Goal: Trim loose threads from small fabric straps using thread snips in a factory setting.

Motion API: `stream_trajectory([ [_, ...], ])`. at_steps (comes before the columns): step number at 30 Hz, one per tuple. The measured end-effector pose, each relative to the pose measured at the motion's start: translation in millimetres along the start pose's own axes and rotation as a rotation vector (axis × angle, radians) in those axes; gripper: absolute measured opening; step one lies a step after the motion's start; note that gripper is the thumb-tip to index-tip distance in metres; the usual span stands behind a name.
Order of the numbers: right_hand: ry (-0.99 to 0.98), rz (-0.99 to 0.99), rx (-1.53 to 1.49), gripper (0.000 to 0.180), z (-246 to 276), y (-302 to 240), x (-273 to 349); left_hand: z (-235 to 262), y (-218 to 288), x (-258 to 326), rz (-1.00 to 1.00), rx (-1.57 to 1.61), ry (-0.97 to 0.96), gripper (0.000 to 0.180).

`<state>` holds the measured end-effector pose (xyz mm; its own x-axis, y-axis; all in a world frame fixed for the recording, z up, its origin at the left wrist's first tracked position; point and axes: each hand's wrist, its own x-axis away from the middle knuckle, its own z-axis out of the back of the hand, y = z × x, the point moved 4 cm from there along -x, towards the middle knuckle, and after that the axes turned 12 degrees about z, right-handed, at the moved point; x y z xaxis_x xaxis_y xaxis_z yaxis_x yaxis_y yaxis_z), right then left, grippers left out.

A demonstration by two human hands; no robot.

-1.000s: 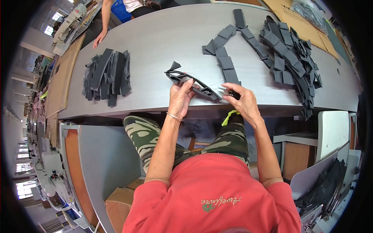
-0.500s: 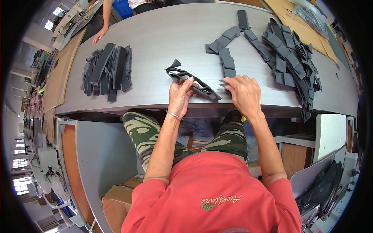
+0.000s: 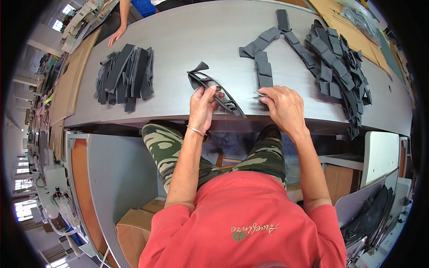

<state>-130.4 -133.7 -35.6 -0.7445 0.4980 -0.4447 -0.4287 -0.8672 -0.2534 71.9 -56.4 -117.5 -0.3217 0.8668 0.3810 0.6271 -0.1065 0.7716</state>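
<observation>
Hands (image 3: 202, 107), grey fabric (image 3: 229, 105) partly hidden, faint thread (image 3: 247, 99)

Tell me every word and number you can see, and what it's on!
Red shirt: pale stitched lettering, upside down in the picture, beside a green flower; I won't copy the words.
Big cardboard sheet, upper right: dark printed marks, too small and cut off to read.
Dark gray fabric strips: no lettering I can make out.

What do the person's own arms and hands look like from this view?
Left arm and right arm have short red sleeves, bare below. No gloves on either hand. The left wrist wears a thin, pale bracelet.
</observation>
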Motion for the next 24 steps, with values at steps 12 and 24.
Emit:
stream_trajectory([
  [12, -0.054, 0.014, -0.057, 0.010, -27.3, -10.0, -2.0, -5.1, 4.1, 11.6, 0.103, 0.390, -0.086, 0.029],
  [24, 0.123, 0.003, -0.682, 0.018, -20.8, -55.6, 1.3, -16.0, 9.3, 19.5, 0.051, 0.447, -0.283, 0.037],
])
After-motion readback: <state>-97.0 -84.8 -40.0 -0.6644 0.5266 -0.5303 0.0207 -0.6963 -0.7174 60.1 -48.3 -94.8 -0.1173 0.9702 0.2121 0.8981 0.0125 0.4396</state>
